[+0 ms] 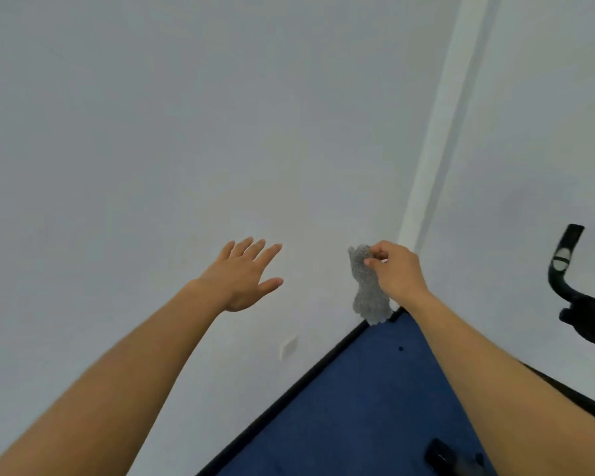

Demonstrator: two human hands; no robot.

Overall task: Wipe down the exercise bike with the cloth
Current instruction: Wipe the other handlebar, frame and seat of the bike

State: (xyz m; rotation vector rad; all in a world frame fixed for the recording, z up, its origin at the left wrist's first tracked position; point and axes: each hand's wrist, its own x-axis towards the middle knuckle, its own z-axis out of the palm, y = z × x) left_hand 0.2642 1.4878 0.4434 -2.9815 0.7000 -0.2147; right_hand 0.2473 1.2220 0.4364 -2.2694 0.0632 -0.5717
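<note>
Grey and nubbly, the cloth [370,286] hung from my right hand [397,274], pinched at its top between thumb and fingertips so that most of it drooped in a soft, lumpy strip. My left hand [244,274] was spread wide and flat in the air, holding nothing. Both arms reached toward the corner of the pale, smooth walls [152,132], not toward the exercise bike [579,297], which sat off to my right at the edge of view: only a curved black handlebar with a small round silver patch and a dark bulky part below it showed.

Judging by that, no wiping had begun, and the main risk was in the grip. A light pinch on a limp cloth could let it slip to the blue carpet [375,407], whose short, fuzzy pile might leave lint on it. Wiping with a dangling strip instead of a bunched pad would also, I thought, skate over the rounded bar and miss its underside. Since I was facing away from the bike, a blind swing to the right might knock my forearm on the handlebar. A dark object [440,453] lay low on the carpet; I could not tell what it was.
</note>
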